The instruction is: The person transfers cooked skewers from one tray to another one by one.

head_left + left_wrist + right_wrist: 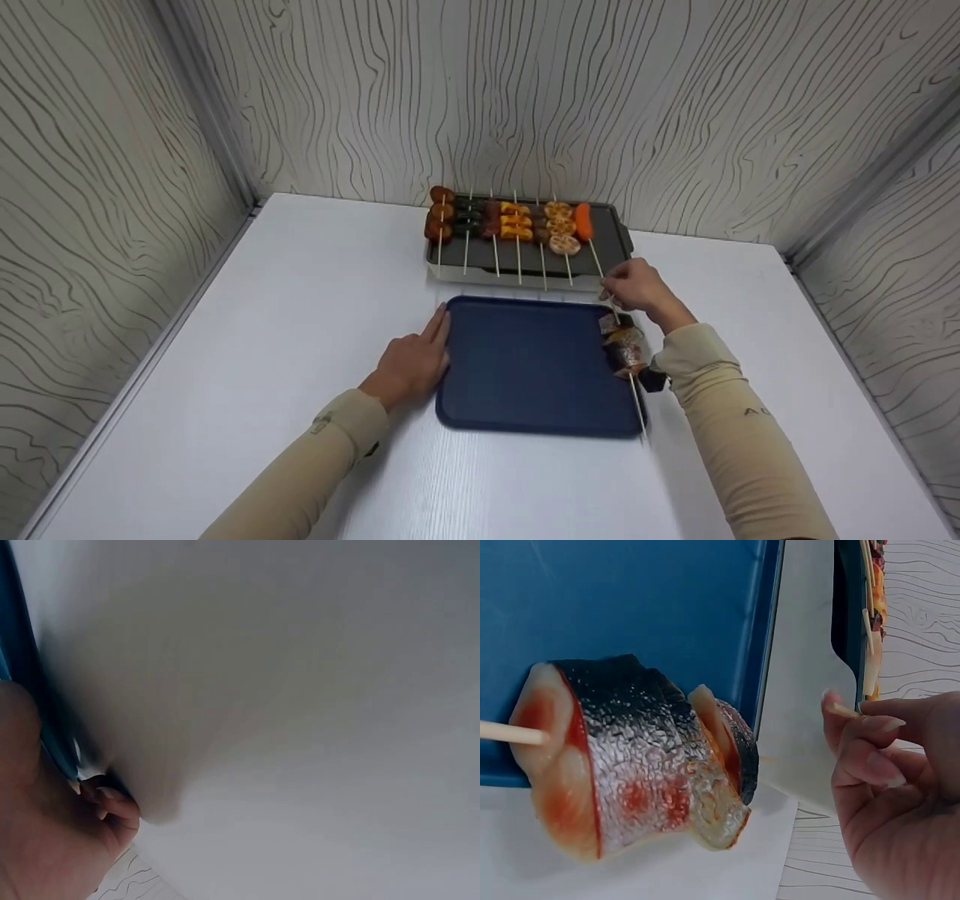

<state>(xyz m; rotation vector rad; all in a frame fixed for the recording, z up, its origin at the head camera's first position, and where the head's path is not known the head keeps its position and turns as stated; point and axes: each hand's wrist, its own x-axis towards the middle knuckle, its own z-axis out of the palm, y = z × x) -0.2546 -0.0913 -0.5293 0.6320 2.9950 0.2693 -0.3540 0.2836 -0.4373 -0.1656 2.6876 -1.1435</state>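
At the far side of the white bench (300, 285), a dark grill (609, 232) on a pale base stands close to the wood-grain wall (525, 97), carrying a row of skewers with their bare sticks pointing near. On its right part lies the orange sausage skewer (583, 222), and the right hand (636, 285), reaching just past the grill's near right corner, pinches the lower end of that stick between its fingers. Left of the sausage come lotus slices (561, 227), small brown pieces (540, 225), yellow pieces (516, 222), dark red pieces (491, 217), blackish pieces (468, 217) and brown rounds (441, 215) at the left end.

Nearer, just apart from the grill, sits a blue tray (525, 360). Along its right edge lies a fish skewer (626, 352), its silvery-skinned chunks overhanging the rim and its stick running past the near edge. On the tray's left side, the left hand (412, 360) holds the rim near the far corner, some fingers curled there in the left wrist view. Tan sleeves (750, 450) cover both forearms.
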